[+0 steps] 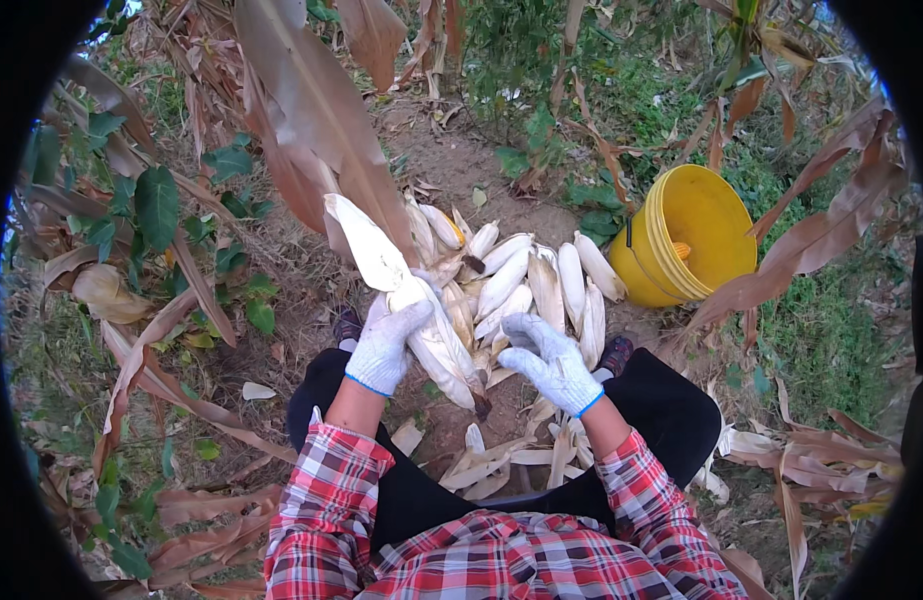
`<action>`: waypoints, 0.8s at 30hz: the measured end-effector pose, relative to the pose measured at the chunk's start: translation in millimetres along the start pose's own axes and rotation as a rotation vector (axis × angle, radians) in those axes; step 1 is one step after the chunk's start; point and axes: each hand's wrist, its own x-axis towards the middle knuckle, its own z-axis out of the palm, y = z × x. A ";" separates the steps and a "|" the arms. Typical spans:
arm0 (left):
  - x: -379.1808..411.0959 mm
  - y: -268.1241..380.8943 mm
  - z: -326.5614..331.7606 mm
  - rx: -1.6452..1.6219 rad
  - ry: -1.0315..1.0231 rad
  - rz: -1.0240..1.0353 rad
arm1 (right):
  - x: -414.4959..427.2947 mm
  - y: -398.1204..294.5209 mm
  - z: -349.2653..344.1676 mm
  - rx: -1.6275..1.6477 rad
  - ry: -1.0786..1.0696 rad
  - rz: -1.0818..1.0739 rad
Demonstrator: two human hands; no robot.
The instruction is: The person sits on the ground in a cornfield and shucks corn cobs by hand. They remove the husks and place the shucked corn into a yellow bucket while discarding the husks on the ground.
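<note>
My left hand [390, 337], in a white knitted glove with a blue edge, grips an ear of corn in its husk [444, 352]. One pale husk leaf of it stands out towards the upper left, and its dark silk end points down and to the right. My right hand [551, 360], gloved the same way, is held to the right of that ear, fingers apart and curled, with nothing seen in it. Beyond both hands lies a pile of corn ears in pale husks [505, 281]; yellow kernels show on one at the back.
A yellow plastic bucket [637, 255] leans at the right of the pile, with a bare yellow corn ear [682, 250] inside. Loose husks [476, 469] lie between my legs. Dry corn leaves [319, 97] overhang the left and far side; others [829, 240] reach in from the right.
</note>
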 end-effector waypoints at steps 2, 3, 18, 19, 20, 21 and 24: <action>-5.9 -6.1 20.1 0.255 -0.015 -0.051 | 23.9 -17.8 4.3 0.058 0.027 -0.037; -6.8 -8.2 29.2 0.398 -0.095 -0.071 | 35.3 -15.4 7.9 -0.009 0.028 -0.057; -8.3 -42.7 50.8 0.894 -0.538 -0.205 | 48.6 -42.1 12.8 1.041 0.074 0.246; -6.0 -46.3 49.8 0.866 -0.544 -0.242 | 51.1 -37.4 11.2 1.091 0.090 0.223; -3.2 -52.7 46.6 0.852 -0.521 -0.266 | 54.2 -27.8 8.2 1.141 0.107 0.201; -3.5 -50.1 48.7 0.856 -0.485 -0.205 | 56.8 -26.7 6.4 1.194 0.125 0.176; -3.0 -45.6 56.9 0.734 -0.377 -0.079 | 67.1 -29.6 7.4 1.333 0.244 0.107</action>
